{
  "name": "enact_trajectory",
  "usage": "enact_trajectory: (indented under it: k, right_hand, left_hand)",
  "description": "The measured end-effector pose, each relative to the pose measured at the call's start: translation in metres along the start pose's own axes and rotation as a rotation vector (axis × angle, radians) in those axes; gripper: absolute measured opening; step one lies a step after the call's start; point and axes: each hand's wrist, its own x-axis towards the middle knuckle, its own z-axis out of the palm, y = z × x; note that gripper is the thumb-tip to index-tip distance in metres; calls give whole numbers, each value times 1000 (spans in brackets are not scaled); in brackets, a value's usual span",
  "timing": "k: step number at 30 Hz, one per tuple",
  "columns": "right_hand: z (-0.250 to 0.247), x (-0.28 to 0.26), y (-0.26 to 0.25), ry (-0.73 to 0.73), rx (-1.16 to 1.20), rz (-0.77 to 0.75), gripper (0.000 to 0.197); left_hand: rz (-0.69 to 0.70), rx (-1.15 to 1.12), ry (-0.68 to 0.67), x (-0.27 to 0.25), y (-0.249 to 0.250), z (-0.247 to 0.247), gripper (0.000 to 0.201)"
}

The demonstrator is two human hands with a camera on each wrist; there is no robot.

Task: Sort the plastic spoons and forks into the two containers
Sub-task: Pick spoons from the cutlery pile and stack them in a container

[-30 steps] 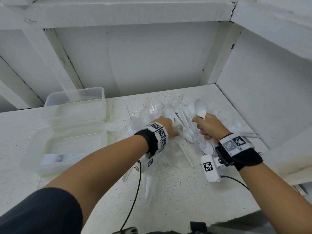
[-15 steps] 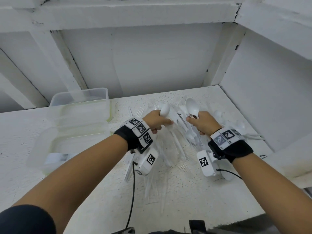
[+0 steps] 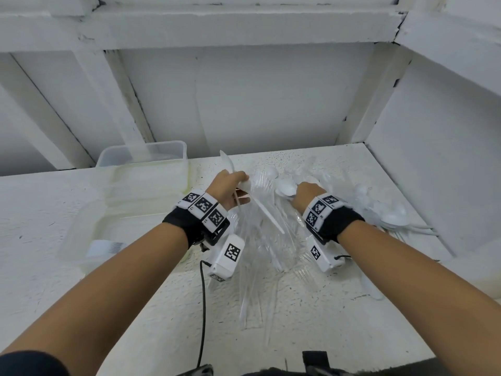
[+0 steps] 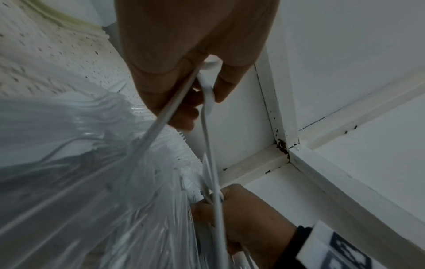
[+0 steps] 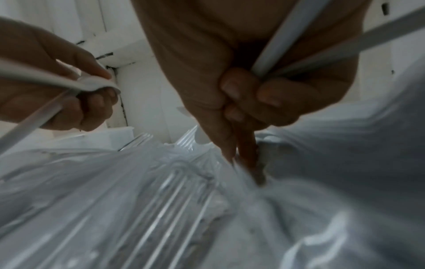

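Note:
A heap of clear plastic forks (image 3: 271,240) and white plastic spoons (image 3: 390,215) lies on the white speckled table (image 3: 339,321). My left hand (image 3: 230,187) is raised above the heap's left side and grips two white spoons (image 4: 208,94); one end (image 3: 226,161) sticks up and one handle (image 3: 267,214) slants down to the right. My right hand (image 3: 307,195) grips white spoon handles (image 5: 278,52), with a spoon bowl (image 3: 286,189) beside the thumb. Its lower fingers (image 5: 248,156) reach into the clear forks (image 5: 142,200).
Two clear containers stand at the left: a deep tub (image 3: 143,158) at the back and a shallower one (image 3: 89,213) in front, with a few forks (image 3: 108,246) inside. White walls (image 3: 433,158) close in behind and to the right. A black cable (image 3: 202,308) hangs from my left wrist.
My left hand has come up out of the heap with white spoons and drawn back to the left. My right hand stays over the heap with its spoons.

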Motion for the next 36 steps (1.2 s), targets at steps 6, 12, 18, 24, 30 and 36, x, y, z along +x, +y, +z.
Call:
enact_trajectory:
  k: [6, 12, 18, 24, 30, 36]
  right_hand:
    - [-4, -5, -5, -44, -12, 5, 29]
    - [-24, -20, -6, -38, 159, -41, 13]
    - [-49, -35, 10, 168, 574, -53, 13]
    - [-65, -33, 34, 116, 948, 128, 14]
    - [-61, -33, 46, 124, 942, 217, 19]
    - [-59, -35, 45, 106, 959, 236, 15]
  left_hand:
    - [-54, -40, -38, -3, 0, 4, 24]
    - [-41, 35, -13, 0, -6, 10, 25]
    - [22, 239, -31, 11, -8, 34, 33]
    - [240, 850, -222, 18, -3, 76, 16]
    - [505, 1546, -407, 23, -12, 100, 20]
    - [596, 1731, -505, 25, -17, 108, 21]
